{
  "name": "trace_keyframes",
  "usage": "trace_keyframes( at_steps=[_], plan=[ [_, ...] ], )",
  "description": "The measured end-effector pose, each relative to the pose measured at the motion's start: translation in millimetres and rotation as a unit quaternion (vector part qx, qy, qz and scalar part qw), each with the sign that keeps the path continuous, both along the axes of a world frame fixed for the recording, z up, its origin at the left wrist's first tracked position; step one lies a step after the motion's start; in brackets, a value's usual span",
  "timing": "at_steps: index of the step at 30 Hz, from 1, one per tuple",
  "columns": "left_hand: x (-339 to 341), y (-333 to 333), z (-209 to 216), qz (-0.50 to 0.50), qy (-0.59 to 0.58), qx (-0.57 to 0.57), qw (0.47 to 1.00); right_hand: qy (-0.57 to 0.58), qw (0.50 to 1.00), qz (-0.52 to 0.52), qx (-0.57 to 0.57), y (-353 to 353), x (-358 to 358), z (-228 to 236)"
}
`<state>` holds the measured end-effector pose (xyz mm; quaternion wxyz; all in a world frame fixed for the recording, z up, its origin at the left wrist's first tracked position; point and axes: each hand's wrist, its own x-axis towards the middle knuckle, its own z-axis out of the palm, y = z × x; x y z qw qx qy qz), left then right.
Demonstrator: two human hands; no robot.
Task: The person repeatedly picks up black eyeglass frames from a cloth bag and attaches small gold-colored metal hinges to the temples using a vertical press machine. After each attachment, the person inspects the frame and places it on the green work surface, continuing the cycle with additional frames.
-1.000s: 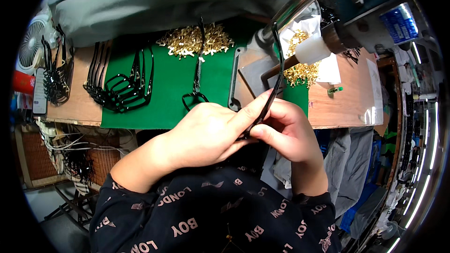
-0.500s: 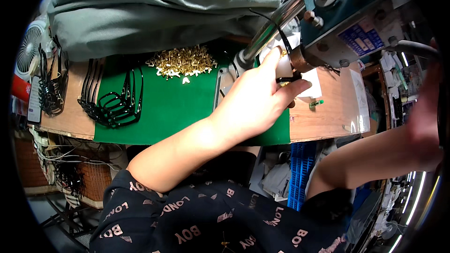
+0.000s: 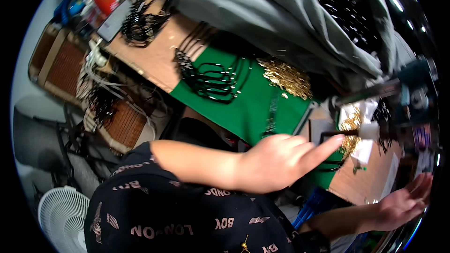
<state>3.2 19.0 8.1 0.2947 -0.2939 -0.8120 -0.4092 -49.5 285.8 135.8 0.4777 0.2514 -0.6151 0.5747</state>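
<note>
My left hand (image 3: 281, 164) is closed near the press at the right, its index finger stretched toward the white block (image 3: 369, 131) under the press head. A black eyeglass frame (image 3: 330, 165) shows around its fingers, partly hidden and blurred; the hand seems to grip it. Past the fingertip, gold metal parts (image 3: 350, 124) lie on white paper beside the block. My right hand (image 3: 407, 204) is at the far right below the press, palm up and fingers apart, with nothing in it.
A green mat (image 3: 253, 117) bears a heap of gold parts (image 3: 288, 78) and a row of black eyeglass frames (image 3: 211, 79). More frames (image 3: 143, 23) lie left. Grey cloth (image 3: 262, 9) drapes the back; the green press (image 3: 415, 96) stands right. A white fan (image 3: 63, 218) is lower left.
The view has turned and tilted, so the table slopes down to the right. My left hand has drawn back from under the press head; my right hand appears lower, with fingers spread.
</note>
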Motion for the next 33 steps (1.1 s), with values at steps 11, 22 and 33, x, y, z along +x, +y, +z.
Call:
trace_keyframes(
  at_steps=[11,22,33],
  plan=[
    [48,-95,4,0.221,-0.365,-0.028,0.904,-0.183,0.979,0.046,0.074,-28,-5,-85],
    [28,-177,8,0.234,-0.183,-0.263,0.918,-0.275,0.958,-0.022,0.08,-2,3,-112],
    [-73,-467,-46,0.385,0.039,-0.142,0.911,-0.258,0.965,0.026,0.044,-37,15,-113]
  ],
)
